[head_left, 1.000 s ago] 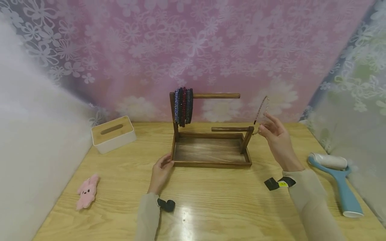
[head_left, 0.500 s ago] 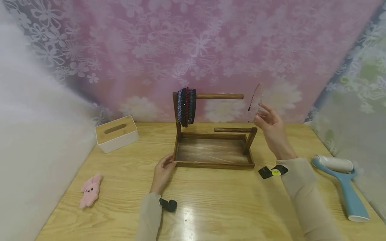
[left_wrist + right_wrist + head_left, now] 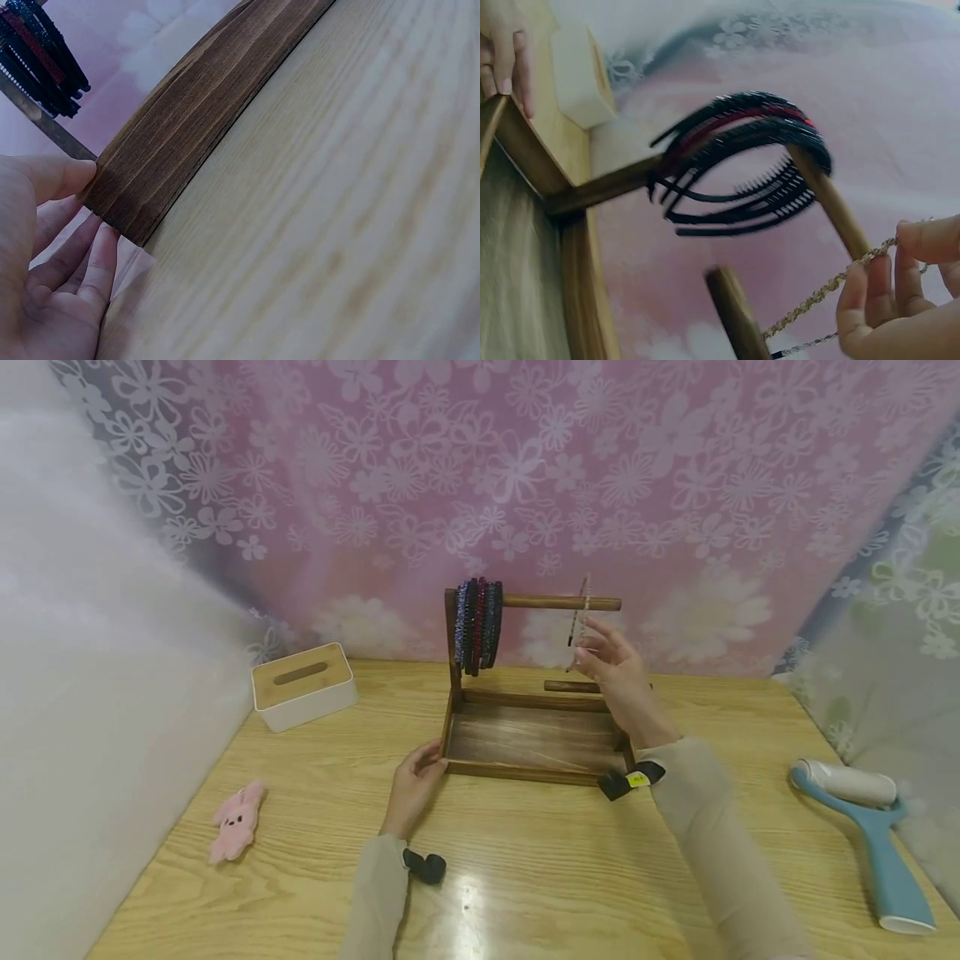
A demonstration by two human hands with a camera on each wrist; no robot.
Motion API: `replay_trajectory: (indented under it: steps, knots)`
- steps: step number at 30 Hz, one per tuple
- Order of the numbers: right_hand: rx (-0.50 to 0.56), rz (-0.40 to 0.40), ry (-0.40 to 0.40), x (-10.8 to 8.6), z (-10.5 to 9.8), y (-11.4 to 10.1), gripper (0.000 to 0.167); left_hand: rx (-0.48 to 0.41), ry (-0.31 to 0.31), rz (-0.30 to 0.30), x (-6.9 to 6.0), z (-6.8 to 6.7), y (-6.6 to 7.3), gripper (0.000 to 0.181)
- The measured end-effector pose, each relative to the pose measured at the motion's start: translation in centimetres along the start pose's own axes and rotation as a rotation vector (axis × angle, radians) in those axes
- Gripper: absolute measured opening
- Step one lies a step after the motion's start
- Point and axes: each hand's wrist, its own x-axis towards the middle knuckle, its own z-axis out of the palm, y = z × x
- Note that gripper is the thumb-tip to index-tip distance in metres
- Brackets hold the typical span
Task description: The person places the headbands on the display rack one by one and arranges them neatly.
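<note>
My right hand (image 3: 618, 672) pinches a thin, gold braided headband (image 3: 817, 296) between thumb and fingers. In the head view, the headband overlaps the upper bar (image 3: 551, 602) of a dark wooden rack (image 3: 525, 769) near the bar's right end. I cannot tell whether it is around the bar. Several dark, glittery headbands (image 3: 478, 627), one of them red, hang bunched at the bar's left end. My left hand (image 3: 415, 783) holds the front left corner of the rack's tray, thumb on the front face and fingers at the side. The right forearm hides part of the tray's right end.
A shorter lower bar (image 3: 572, 687) juts leftward beneath the right hand. On the table, a tissue box (image 3: 303, 687) stands back left, a pink plush toy (image 3: 237, 822) lies front left, and a blue lint roller (image 3: 873, 835) lies at the right. A flowered curtain (image 3: 480, 485) closes the back.
My right hand has carried the headband left, from beyond the rack's right end to the upper bar. The left hand stays at the tray corner. The head view has shifted slightly.
</note>
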Motion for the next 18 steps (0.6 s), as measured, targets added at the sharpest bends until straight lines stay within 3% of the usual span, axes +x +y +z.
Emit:
replay_trajectory:
  steps: [9,11,14,18]
  knots:
    - [-0.089,0.025,-0.090,2.2,4.5,1.4,0.054,-0.006,0.009,0.010,0.0,-0.1,0.0,0.040]
    - [-0.095,0.022,-0.107,2.5,5.1,1.7,0.054,-0.013,0.007,-0.001,-0.1,0.0,0.3,0.041]
    - [-0.102,0.021,-0.115,2.7,5.9,2.2,0.053,-0.013,0.000,-0.015,-0.8,0.0,2.0,0.040]
    - [-0.103,0.010,-0.106,2.9,6.5,2.6,0.052,-0.009,0.007,0.001,-0.7,0.0,1.9,0.039]
